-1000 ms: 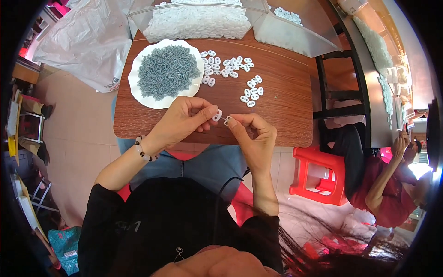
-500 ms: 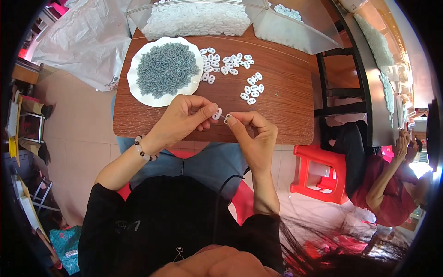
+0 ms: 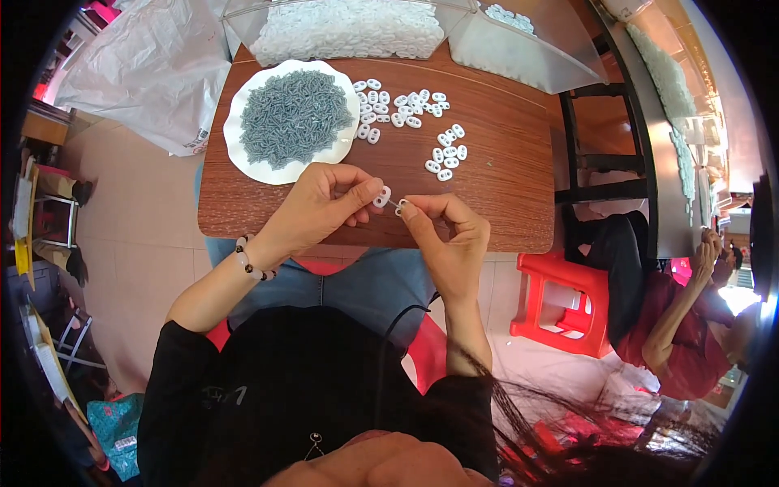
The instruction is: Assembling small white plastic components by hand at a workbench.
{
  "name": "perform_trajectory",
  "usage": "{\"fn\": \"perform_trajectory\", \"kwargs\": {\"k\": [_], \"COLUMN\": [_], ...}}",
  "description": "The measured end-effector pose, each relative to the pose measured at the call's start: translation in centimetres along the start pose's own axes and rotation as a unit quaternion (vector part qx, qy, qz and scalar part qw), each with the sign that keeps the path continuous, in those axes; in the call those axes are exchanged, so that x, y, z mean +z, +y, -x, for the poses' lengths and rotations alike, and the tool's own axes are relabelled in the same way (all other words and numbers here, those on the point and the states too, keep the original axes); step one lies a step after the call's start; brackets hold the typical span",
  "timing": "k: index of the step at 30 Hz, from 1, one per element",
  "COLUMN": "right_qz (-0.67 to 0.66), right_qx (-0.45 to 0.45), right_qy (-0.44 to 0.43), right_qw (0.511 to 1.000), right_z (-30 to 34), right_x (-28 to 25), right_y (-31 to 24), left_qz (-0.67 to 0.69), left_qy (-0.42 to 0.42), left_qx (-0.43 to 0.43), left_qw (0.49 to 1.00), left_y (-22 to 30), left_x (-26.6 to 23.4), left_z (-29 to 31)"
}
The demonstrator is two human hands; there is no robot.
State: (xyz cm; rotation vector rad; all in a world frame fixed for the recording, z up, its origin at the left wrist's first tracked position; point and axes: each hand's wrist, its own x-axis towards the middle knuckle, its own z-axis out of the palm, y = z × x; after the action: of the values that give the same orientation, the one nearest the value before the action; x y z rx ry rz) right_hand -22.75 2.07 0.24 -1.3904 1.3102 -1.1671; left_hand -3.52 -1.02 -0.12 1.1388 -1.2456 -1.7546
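Between the thumb and fingers of my left hand point(image 3: 320, 207) is a white oval plastic piece with two holes point(image 3: 382, 196). My right hand point(image 3: 450, 247) pinches a second, similar white piece point(image 3: 401, 208), partly covered by the thumb. A short thin grey rod point(image 3: 393, 203) spans the small gap between the two pieces. Both hands are closed, just above the near edge of the brown wooden table point(image 3: 487, 207). Beyond them lie several loose white two-hole pieces point(image 3: 450, 163) in groups. At the left, a white scalloped plate point(image 3: 235, 130) holds a heap of small grey rods point(image 3: 296, 118).
At the table's far side stand a clear bin point(image 3: 349, 32) heaped with white pieces and a translucent bin point(image 3: 519, 65). A white plastic bag point(image 3: 146, 73) is at the far left. Right of the table are a red stool point(image 3: 560, 304) and another person in dark red point(image 3: 682, 349).
The view has shifted slightly, with the plate and the far bins a little higher in it. Both hands keep their grips, almost unmoved.
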Motion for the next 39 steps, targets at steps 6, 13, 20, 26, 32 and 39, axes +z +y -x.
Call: {"fn": "perform_trajectory", "kwargs": {"k": [6,13,20,26,32,39], "right_qz": [0.000,-0.020,-0.103,-0.150,-0.087,-0.110], "right_qx": [-0.008,-0.002,0.027,-0.010,-0.056,-0.092], "right_qy": [-0.005,-0.015,-0.041,-0.085,-0.121,-0.192], "right_qw": [1.000,1.000,0.993,0.985,0.987,0.971], "right_z": [0.1,0.1,0.2,0.5,0.0,0.1], "right_x": [0.0,0.4,0.9,0.8,1.1,1.6], "right_y": [0.4,0.8,-0.4,0.0,0.1,0.0], "left_qz": [-0.008,-0.044,0.028,0.050,0.054,0.033], "left_qy": [0.013,0.009,0.014,-0.023,-0.048,-0.044], "left_qx": [0.011,0.023,-0.008,-0.025,-0.023,0.015], "left_qw": [1.000,0.999,0.999,0.998,0.997,0.998], "left_y": [-0.2,-0.1,0.6,1.6,2.3,3.2], "left_x": [0.2,0.5,1.1,0.6,0.3,0.5], "left_z": [0.1,0.3,1.5,2.4,3.4,4.5]}}
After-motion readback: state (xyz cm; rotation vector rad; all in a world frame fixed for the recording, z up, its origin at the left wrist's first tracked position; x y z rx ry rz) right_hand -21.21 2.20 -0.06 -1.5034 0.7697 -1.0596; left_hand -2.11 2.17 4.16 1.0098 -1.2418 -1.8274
